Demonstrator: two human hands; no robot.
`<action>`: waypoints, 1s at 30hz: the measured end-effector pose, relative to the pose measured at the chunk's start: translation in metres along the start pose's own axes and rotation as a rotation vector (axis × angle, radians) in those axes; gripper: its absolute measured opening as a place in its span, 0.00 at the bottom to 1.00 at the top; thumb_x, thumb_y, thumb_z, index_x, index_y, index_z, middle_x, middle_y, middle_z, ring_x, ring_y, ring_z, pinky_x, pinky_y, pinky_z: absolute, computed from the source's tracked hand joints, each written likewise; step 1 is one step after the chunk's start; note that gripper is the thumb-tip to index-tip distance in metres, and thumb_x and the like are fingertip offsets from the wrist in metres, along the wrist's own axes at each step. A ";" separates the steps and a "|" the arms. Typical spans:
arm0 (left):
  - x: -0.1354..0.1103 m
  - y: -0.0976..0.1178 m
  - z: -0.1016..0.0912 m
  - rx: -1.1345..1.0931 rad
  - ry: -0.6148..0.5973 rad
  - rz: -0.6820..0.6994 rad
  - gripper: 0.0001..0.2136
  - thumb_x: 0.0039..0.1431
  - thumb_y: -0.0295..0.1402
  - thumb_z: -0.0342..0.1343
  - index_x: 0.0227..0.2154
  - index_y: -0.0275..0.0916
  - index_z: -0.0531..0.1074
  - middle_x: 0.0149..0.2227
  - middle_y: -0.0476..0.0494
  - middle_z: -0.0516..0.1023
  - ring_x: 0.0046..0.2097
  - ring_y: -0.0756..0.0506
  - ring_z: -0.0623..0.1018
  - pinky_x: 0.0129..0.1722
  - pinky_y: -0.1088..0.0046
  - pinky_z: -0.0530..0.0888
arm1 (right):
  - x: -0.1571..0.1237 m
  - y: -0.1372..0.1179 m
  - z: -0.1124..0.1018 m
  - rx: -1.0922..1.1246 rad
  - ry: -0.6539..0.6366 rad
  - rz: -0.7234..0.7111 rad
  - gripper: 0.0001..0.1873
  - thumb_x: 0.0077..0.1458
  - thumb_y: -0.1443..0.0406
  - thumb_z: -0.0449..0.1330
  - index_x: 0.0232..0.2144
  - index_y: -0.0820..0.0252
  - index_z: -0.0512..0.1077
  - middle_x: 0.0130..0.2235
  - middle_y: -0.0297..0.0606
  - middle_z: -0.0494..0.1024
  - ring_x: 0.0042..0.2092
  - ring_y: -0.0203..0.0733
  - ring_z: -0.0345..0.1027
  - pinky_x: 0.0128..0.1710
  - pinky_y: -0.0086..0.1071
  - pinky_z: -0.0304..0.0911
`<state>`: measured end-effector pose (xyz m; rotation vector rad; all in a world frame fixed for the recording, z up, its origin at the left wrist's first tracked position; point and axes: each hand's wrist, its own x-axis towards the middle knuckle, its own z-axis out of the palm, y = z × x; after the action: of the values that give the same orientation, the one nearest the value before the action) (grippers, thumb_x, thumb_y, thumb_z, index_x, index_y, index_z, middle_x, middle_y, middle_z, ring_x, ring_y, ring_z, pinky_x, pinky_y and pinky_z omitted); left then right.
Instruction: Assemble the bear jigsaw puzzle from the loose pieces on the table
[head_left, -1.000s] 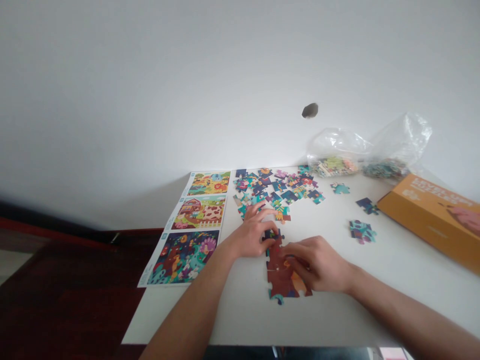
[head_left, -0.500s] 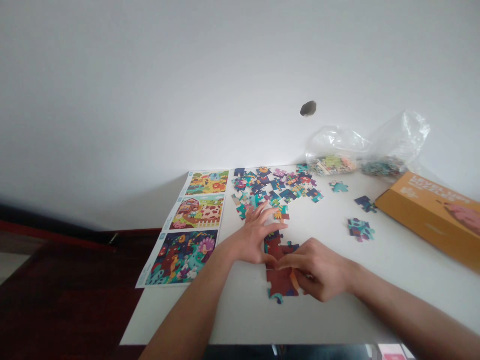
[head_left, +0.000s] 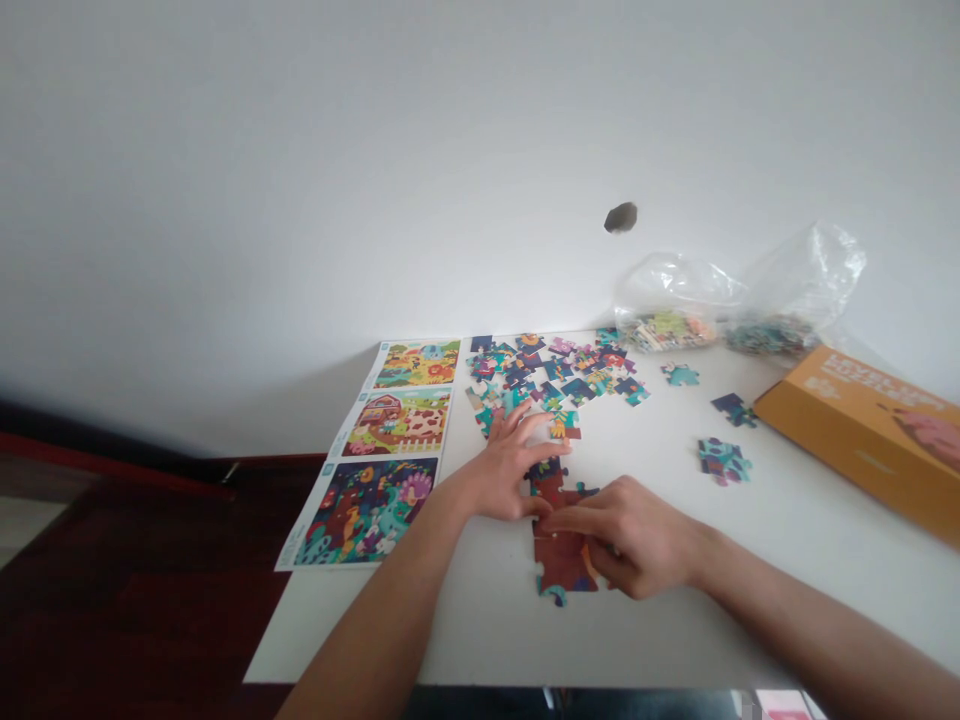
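Several jigsaw puzzle pieces (head_left: 566, 565), mostly reddish brown, are joined in an upright strip on the white table. My left hand (head_left: 504, 470) lies over the strip's upper left edge with its fingers spread and its thumb on the brown part. From the right, my right hand (head_left: 634, 540) bears on the strip; its index finger presses beside the left thumb, and the other fingers curl at the right edge. Parts of the joined pieces are hidden under both hands. Just beyond my left fingertips is a heap of loose puzzle pieces (head_left: 559, 370).
A picture sheet (head_left: 386, 512) with three printed scenes lies at the left. Loose pieces (head_left: 724, 461) rest to the right, near an orange puzzle box (head_left: 840, 440). Clear plastic bags (head_left: 675, 290) of pieces lean against the wall. The table's front edge (head_left: 480, 686) is close.
My right index finger and left thumb have shifted slightly up along the brown pieces. The view has moved a little; the loose pieces lie as before.
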<state>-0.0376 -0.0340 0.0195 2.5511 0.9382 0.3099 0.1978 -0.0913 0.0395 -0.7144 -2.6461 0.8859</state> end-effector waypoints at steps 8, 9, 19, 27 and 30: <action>0.001 0.002 -0.003 0.015 -0.023 -0.008 0.35 0.44 0.42 0.70 0.58 0.50 0.68 0.67 0.38 0.53 0.69 0.25 0.46 0.65 0.34 0.42 | 0.005 -0.002 0.006 -0.070 -0.045 -0.009 0.24 0.52 0.72 0.53 0.52 0.54 0.69 0.36 0.35 0.80 0.33 0.40 0.71 0.32 0.30 0.57; 0.001 0.002 -0.003 0.015 -0.029 -0.012 0.35 0.44 0.43 0.70 0.58 0.50 0.69 0.67 0.38 0.53 0.69 0.24 0.46 0.64 0.34 0.42 | 0.005 -0.002 0.006 -0.074 -0.050 -0.009 0.22 0.54 0.71 0.53 0.51 0.54 0.69 0.36 0.35 0.80 0.33 0.40 0.72 0.32 0.30 0.57; 0.001 0.002 -0.002 0.006 -0.028 -0.001 0.27 0.44 0.41 0.70 0.51 0.51 0.75 0.67 0.41 0.52 0.68 0.23 0.45 0.64 0.33 0.43 | 0.005 -0.006 0.009 -0.221 -0.039 0.065 0.13 0.63 0.63 0.52 0.28 0.56 0.72 0.27 0.33 0.78 0.28 0.36 0.69 0.27 0.31 0.49; 0.000 0.003 0.000 -0.004 0.007 -0.003 0.24 0.46 0.40 0.69 0.49 0.53 0.75 0.67 0.43 0.55 0.68 0.24 0.48 0.63 0.32 0.43 | 0.005 0.000 0.011 -0.087 0.301 0.051 0.15 0.63 0.67 0.50 0.50 0.60 0.67 0.30 0.35 0.78 0.28 0.36 0.69 0.29 0.30 0.56; 0.001 0.003 -0.001 -0.001 -0.007 -0.009 0.25 0.45 0.42 0.70 0.50 0.54 0.75 0.67 0.43 0.54 0.68 0.23 0.48 0.62 0.30 0.41 | 0.003 0.000 0.005 -0.067 0.269 0.005 0.13 0.61 0.66 0.54 0.47 0.59 0.69 0.31 0.36 0.79 0.28 0.36 0.69 0.29 0.29 0.56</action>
<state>-0.0358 -0.0352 0.0217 2.5443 0.9461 0.2980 0.1927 -0.0922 0.0356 -0.7952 -2.4445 0.6533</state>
